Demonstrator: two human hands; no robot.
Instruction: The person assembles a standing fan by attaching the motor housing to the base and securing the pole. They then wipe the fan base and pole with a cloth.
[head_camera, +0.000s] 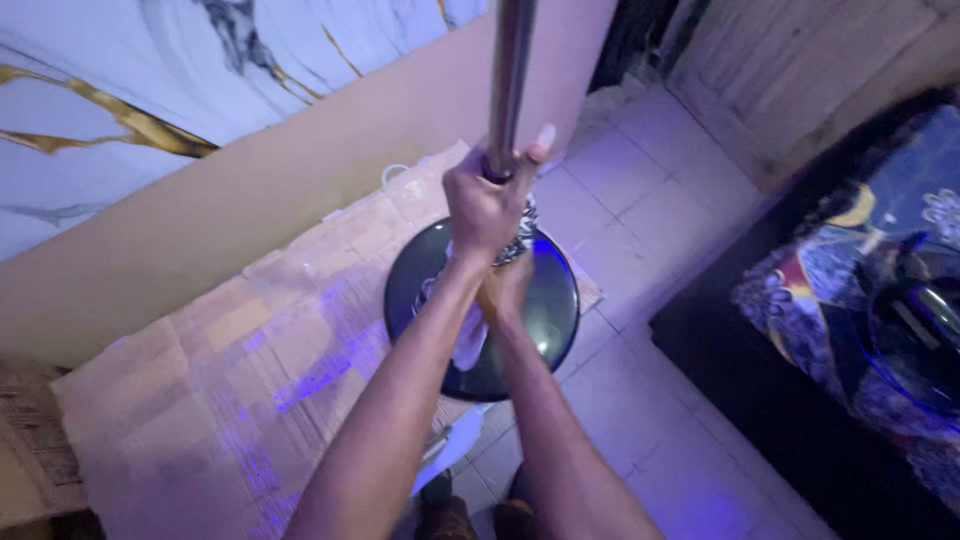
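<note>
The two forearms ran forward and up from the bottom edge of the head view, close together, towards one upright thing. The right hand (503, 290) was the lower one, down against the round dark base (545, 300), and a white cloth (469, 340) hung beside it; most of that hand sat hidden behind the other wrist, so whether its grip was closed on the cloth could not be told. Just above it the left hand (488, 205) had its grip wrapped tight round the shiny metal pole (510, 80), thumb lying up along the tube.

The pole stood straight out of the middle of the base, its long axis rising from the floor towards the camera and out of the top of the frame, so it lay above and beyond both grips, with the left hand the nearer to its free length. The base rested on flattened cardboard sheets (230, 380) spread over the pale tiled floor (640, 240). Beyond lay a tan board (270, 190) leaning on a marbled wall panel (110, 70). Off to the right stood a patterned dark cloth (840, 290).
</note>
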